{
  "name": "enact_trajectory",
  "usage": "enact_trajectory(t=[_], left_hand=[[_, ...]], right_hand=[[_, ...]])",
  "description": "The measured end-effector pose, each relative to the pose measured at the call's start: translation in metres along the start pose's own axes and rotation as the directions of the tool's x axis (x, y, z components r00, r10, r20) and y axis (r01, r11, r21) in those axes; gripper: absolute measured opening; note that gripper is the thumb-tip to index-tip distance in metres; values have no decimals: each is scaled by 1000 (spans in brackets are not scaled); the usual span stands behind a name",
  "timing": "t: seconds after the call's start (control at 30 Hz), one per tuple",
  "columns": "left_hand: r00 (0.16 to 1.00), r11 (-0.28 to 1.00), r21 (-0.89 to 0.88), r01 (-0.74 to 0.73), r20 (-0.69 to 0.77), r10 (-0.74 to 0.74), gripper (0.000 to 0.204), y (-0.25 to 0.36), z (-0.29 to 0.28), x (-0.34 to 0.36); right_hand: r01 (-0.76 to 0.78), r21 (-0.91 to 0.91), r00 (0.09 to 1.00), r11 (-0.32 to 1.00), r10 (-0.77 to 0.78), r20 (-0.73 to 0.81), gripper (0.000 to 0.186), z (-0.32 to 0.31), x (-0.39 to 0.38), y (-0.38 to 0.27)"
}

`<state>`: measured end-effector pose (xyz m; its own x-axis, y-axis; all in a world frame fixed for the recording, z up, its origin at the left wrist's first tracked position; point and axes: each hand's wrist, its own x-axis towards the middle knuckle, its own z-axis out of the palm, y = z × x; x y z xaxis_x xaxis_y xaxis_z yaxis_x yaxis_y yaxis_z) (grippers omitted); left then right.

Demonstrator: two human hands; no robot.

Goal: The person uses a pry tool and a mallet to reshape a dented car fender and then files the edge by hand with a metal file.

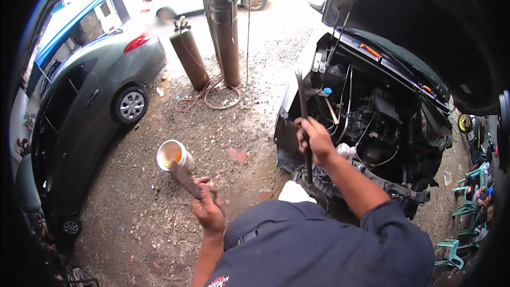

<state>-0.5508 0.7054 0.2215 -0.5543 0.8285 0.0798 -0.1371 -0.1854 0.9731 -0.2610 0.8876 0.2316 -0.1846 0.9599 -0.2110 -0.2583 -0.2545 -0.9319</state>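
Note:
My right hand is closed around a long dark metal bar, held nearly upright beside the open engine bay. The bar's top end flattens out, and its lower end comes down near the car's front. On the other side, my left hand grips a short, thick, dark brown bar whose exact kind I cannot make out. Its far end overlaps the near rim of a white bucket in this view; whether they touch I cannot tell. Something orange and yellow shows inside the bucket.
Two tall gas cylinders stand ahead with hoses coiled on the gravel. A grey-green car is parked at left. The raised hood hangs over the engine bay at right. Green plastic chairs stand far right.

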Motion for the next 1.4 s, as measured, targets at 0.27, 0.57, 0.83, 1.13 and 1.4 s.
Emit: enact_trajectory(t=[0.27,0.57,0.83,1.13,1.4], left_hand=[[984,933,319,165,16,-179,36,-164,0,49],[842,691,545,475,-52,-537,70,-165,54,93],[564,354,741,570,-40,-824,63,-194,47,153],[463,274,779,564,-24,-886,29,-218,82,198],[664,563,697,445,166,-729,55,-302,179,290]], right_hand=[[-316,-210,916,925,241,-320,19,-125,-11,98],[-319,-375,920,870,190,-342,45,-207,96,113],[-308,-332,935,892,219,-281,43,-239,230,126],[-234,-272,955,933,168,-247,41,-244,334,150],[-188,-369,954,910,80,-289,42,-246,350,183]])
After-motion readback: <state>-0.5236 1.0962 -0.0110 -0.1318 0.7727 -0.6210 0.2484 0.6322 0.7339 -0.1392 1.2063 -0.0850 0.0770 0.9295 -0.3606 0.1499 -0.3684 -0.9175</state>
